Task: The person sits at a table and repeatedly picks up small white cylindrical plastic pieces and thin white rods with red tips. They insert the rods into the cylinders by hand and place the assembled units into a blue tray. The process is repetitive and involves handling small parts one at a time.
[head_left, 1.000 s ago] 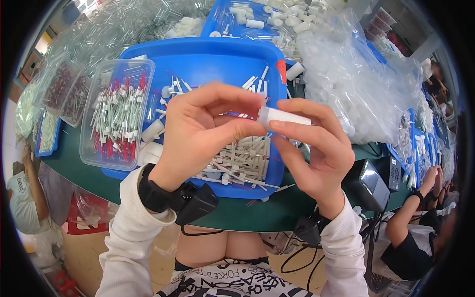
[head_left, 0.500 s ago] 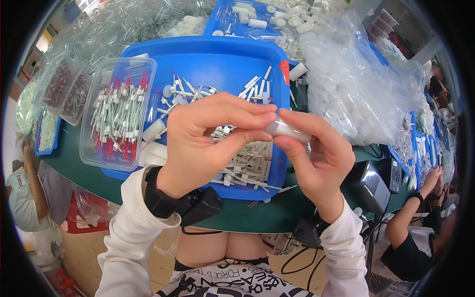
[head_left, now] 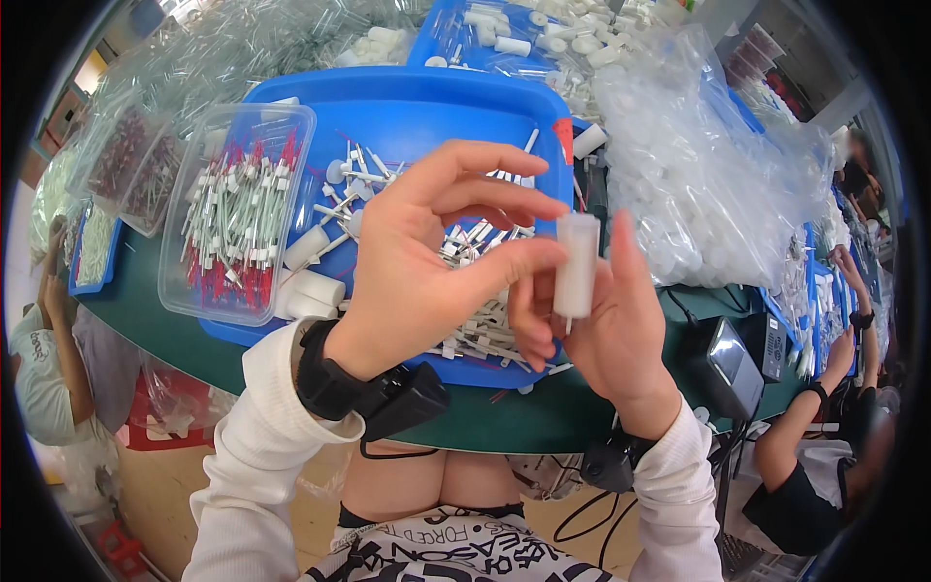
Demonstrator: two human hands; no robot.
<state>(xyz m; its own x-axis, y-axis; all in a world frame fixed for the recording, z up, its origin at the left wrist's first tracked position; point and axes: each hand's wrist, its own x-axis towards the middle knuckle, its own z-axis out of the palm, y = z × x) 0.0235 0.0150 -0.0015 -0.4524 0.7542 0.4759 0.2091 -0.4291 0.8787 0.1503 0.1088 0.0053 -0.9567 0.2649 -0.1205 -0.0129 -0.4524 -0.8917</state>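
A white plastic cylinder, slightly blurred, stands upright between my hands, with a short thin pin at its lower end. My left hand has its thumb and a fingertip at the cylinder's left side, pinching it. Behind and below it is my right hand, thumb raised and apart, fingers loosely curled, palm facing the cylinder. Under both hands is a blue tray holding many thin white sticks and larger white cylinders. Part of the tray is hidden by my hands.
A clear plastic box of red-and-white wired parts rests on the tray's left side. Clear tubes heap at the back left. A large bag of white pieces lies right. A black device sits near right. Co-workers' arms show at the right.
The cylinder has turned from lying between both hands' fingertips to upright. My right hand has loosened and dropped below it, palm turned up; my left fingers have spread.
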